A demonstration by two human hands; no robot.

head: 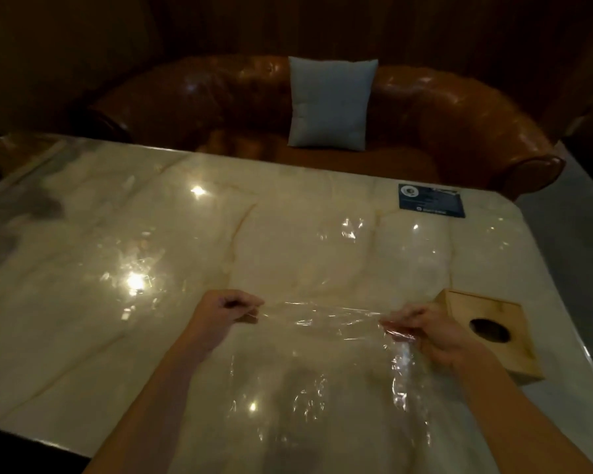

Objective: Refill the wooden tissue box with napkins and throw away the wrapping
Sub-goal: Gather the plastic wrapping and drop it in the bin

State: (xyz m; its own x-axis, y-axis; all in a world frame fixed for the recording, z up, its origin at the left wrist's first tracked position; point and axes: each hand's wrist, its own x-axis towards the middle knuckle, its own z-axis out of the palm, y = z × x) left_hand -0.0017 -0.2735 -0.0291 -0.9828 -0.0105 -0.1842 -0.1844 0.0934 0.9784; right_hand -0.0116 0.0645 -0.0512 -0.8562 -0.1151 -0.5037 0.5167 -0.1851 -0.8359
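Seemingly near the end: left hand and right hand each pinch clear wrapping, stretched above the counter; wooden tissue box closed, wrapping not yet discarded.

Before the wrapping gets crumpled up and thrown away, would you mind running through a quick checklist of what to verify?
1. Clear plastic wrapping held at both ends: ok, the left hand and right hand each pinch it, stretched between them.
2. Wrapping empty of napkins: ok, the beige marble table shows through it.
3. Square wooden tissue box clear of the hands: ok, it sits just right of the right hand.
4. Box refilled: cannot tell, its round opening looks dark.
5. Bin within reach: cannot tell, none is in view.
6. Dark printed card out of the way: ok, near the table's far edge.
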